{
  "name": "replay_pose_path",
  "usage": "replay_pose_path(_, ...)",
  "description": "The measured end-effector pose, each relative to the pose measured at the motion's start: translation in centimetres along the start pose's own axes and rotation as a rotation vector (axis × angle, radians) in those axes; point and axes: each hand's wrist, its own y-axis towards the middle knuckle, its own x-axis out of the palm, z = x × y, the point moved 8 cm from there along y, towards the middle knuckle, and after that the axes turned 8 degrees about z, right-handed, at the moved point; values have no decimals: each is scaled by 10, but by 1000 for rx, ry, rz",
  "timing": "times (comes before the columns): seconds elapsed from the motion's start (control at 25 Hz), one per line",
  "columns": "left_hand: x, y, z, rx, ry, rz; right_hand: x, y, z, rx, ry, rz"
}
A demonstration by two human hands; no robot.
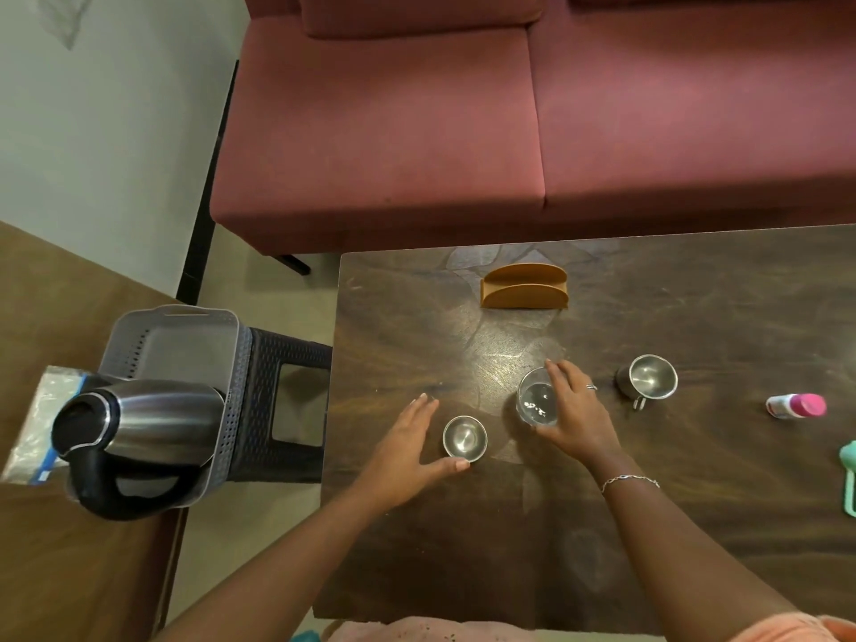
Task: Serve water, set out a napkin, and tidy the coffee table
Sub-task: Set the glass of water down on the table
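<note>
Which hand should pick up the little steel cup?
Probably the left hand: it lies right beside the cup, thumb near its rim; the right hand grips the glass.

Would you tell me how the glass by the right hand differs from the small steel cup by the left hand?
The glass is clear and holds water; the steel cup is shiny metal and looks empty. The glass looks taller than the steel cup. The right hand grips the glass, while the left hand lies open beside the steel cup. Both stand upright on the coffee table.
</note>
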Motion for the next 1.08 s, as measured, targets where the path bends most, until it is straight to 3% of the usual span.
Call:
replay_pose_path(0.36, -3, 2, -1, 17, 30, 7, 14, -5, 18, 55, 31, -9)
replay_pose_path(0.68, -4, -1, 4, 56, 48, 18, 8, -6, 8, 26, -128, -65)
replay_pose_path(1.08, -37, -26, -20, 67, 25, 143, -1, -15, -81, -133, -238, 66)
